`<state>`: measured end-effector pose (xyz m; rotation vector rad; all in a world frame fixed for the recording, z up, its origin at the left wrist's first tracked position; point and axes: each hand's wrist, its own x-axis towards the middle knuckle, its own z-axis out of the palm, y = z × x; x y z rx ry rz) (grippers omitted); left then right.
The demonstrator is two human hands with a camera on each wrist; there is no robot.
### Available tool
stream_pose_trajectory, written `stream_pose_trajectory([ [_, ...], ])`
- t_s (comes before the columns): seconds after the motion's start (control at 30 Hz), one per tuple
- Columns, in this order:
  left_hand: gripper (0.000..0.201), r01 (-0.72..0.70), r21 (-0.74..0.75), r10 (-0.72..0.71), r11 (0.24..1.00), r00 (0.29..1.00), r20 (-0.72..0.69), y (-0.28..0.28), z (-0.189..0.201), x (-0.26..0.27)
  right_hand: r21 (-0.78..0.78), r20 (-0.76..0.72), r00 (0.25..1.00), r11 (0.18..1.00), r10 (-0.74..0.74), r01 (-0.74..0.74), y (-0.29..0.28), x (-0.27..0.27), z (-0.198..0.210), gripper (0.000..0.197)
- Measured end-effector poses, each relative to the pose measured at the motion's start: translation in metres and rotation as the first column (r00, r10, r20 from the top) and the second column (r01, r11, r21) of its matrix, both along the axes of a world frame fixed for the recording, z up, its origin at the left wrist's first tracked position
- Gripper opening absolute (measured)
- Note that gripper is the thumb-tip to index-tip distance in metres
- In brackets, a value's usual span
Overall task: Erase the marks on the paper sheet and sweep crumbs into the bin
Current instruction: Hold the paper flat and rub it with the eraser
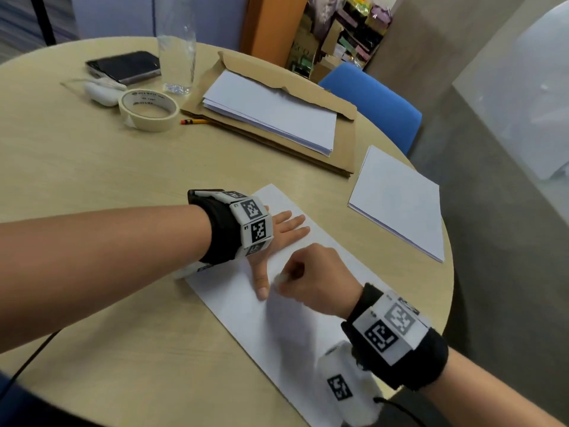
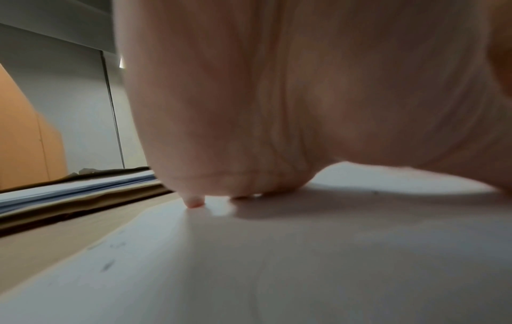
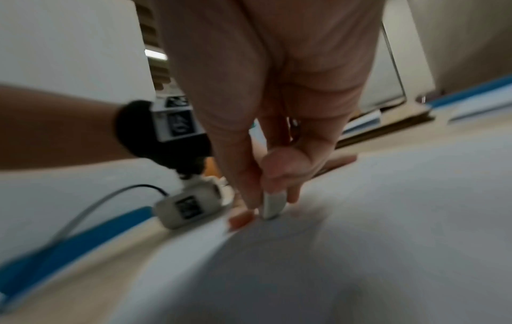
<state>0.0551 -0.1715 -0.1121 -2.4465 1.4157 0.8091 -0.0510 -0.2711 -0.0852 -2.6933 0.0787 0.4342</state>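
Observation:
A white paper sheet [image 1: 277,328] lies slantwise on the round wooden table [image 1: 92,167]. My left hand [image 1: 277,241] lies flat on its upper part, fingers straight, thumb stretched toward me, pressing the sheet down. My right hand [image 1: 311,275] pinches a small white eraser [image 1: 280,278] between thumb and fingers, its end on the paper beside the left thumb. In the right wrist view the eraser [image 3: 272,205] stands on the sheet [image 3: 360,241] under the fingertips. Faint grey marks [image 2: 109,264] show near the sheet's edge in the left wrist view. No bin is in view.
At the back lie a paper stack on a brown envelope [image 1: 345,140], a tape roll [image 1: 148,110], a pencil [image 1: 194,121], a phone [image 1: 123,66], a clear bottle [image 1: 177,47] and a white case [image 1: 101,93]. Another paper stack [image 1: 400,201] lies right. A blue chair [image 1: 378,103] stands beyond.

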Motion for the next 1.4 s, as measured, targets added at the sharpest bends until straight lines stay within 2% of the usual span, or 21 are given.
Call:
stream_pose_trajectory([
  [0.1, 0.140, -0.003, 0.005, 0.003, 1.000, 1.000, 0.008, 0.000, 0.002, -0.002, 0.078, -0.138, 0.990, 0.996, -0.037, 0.048, -0.007, 0.005, 0.005, 0.014],
  [0.23, 0.137, -0.012, 0.018, 0.012, 1.000, 1.000, 0.017, 0.001, 0.005, -0.005, -0.013, -0.093, 0.977, 0.981, -0.193, 0.193, -0.029, 0.026, 0.015, 0.023],
  [0.37, 0.135, -0.011, 0.011, 0.011, 1.000, 1.000, 0.029, 0.001, 0.008, -0.007, 0.011, -0.098, 0.984, 0.989, -0.148, 0.150, -0.026, 0.020, 0.010, 0.008],
  [0.47, 0.133, -0.016, 0.000, 0.016, 1.000, 0.999, 0.035, 0.004, 0.009, -0.008, -0.005, -0.045, 0.996, 0.997, -0.083, 0.083, -0.026, 0.011, 0.005, 0.026],
  [0.57, 0.130, -0.024, -0.009, 0.025, 1.000, 0.999, 0.020, 0.006, 0.013, -0.010, -0.050, 0.043, 0.999, 0.998, -0.023, 0.025, -0.023, 0.004, 0.000, 0.024],
  [0.63, 0.122, -0.033, -0.001, 0.033, 0.999, 0.999, -0.009, 0.008, 0.020, -0.013, 0.146, 0.046, 0.987, 0.978, -0.154, 0.146, -0.028, 0.003, -0.002, 0.017],
  [0.67, 0.113, -0.036, -0.004, 0.036, 0.999, 0.999, -0.009, 0.010, 0.024, -0.015, 0.344, -0.004, 0.960, 0.901, -0.280, 0.264, -0.032, 0.002, -0.001, 0.013],
  [0.7, 0.101, -0.041, -0.018, 0.041, 0.999, 0.999, 0.015, 0.012, 0.030, -0.018, 0.545, -0.092, 0.911, 0.745, -0.402, 0.384, -0.038, 0.001, 0.001, 0.010],
  [0.73, 0.088, -0.040, -0.040, 0.042, 0.998, 0.997, 0.066, 0.016, 0.034, -0.021, 0.694, -0.198, 0.845, 0.537, -0.497, 0.479, -0.044, -0.002, 0.003, 0.007],
  [0.77, 0.077, -0.024, -0.068, 0.034, 0.997, 0.990, 0.137, 0.020, 0.036, -0.025, 0.769, -0.289, 0.780, 0.351, -0.556, 0.535, -0.050, -0.004, 0.003, 0.004],
  [0.8, 0.070, 0.005, -0.094, 0.013, 0.996, 0.980, 0.198, 0.024, 0.037, -0.030, 0.798, -0.361, 0.725, 0.208, -0.587, 0.566, -0.055, -0.008, 0.000, 0.004],
  [0.83, 0.066, 0.054, -0.115, -0.025, 0.992, 0.972, 0.235, 0.028, 0.037, -0.037, 0.807, -0.411, 0.687, 0.111, -0.599, 0.579, -0.059, -0.011, -0.004, 0.005],
  [0.9, 0.066, 0.186, -0.129, -0.155, 0.974, 0.963, 0.219, 0.034, 0.032, -0.056, 0.814, -0.432, 0.668, 0.056, -0.605, 0.578, -0.063, -0.014, -0.014, 0.008],
  [1.03, 0.073, 0.386, -0.085, -0.389, 0.919, 0.921, -0.020, 0.036, 0.015, -0.102, 0.816, -0.389, 0.701, 0.130, -0.598, 0.563, -0.064, -0.014, -0.024, 0.006],
  [1.13, 0.074, 0.267, 0.050, -0.259, 0.962, 0.958, -0.119, 0.058, 0.010, -0.086, 0.783, -0.449, 0.657, 0.088, -0.605, 0.616, -0.068, -0.012, -0.023, 0.012],
  [1.17, 0.076, 0.150, 0.115, -0.142, 0.982, 0.987, -0.073, 0.068, 0.009, -0.070, 0.770, -0.481, 0.637, 0.057, -0.602, 0.635, -0.069, -0.012, -0.023, 0.016],
  [1.2, 0.089, 0.014, 0.171, -0.018, 0.985, 1.000, 0.023, 0.078, 0.011, -0.052, 0.763, -0.507, 0.620, 0.022, -0.599, 0.646, -0.071, -0.012, -0.023, 0.020],
  [1.23, 0.108, -0.112, 0.189, 0.083, 0.976, 0.984, 0.156, 0.086, 0.015, -0.035, 0.763, -0.529, 0.603, -0.023, -0.597, 0.646, -0.074, -0.013, -0.024, 0.022],
  [1.27, 0.114, -0.204, 0.185, 0.156, 0.961, 0.957, 0.245, 0.088, 0.020, -0.024, 0.767, -0.543, 0.597, -0.060, -0.591, 0.639, -0.076, -0.014, -0.026, 0.023],
  [1.33, 0.092, -0.201, 0.144, 0.158, 0.969, 0.951, 0.266, 0.073, 0.027, -0.030, 0.783, -0.562, 0.602, -0.131, -0.568, 0.608, -0.080, -0.015, -0.028, 0.022],
  [1.4, 0.086, -0.029, -0.009, 0.029, 1.000, 0.994, 0.106, 0.042, 0.029, -0.062, 0.788, -0.587, 0.616, -0.194, -0.526, 0.585, -0.083, -0.016, -0.029, 0.012],
])
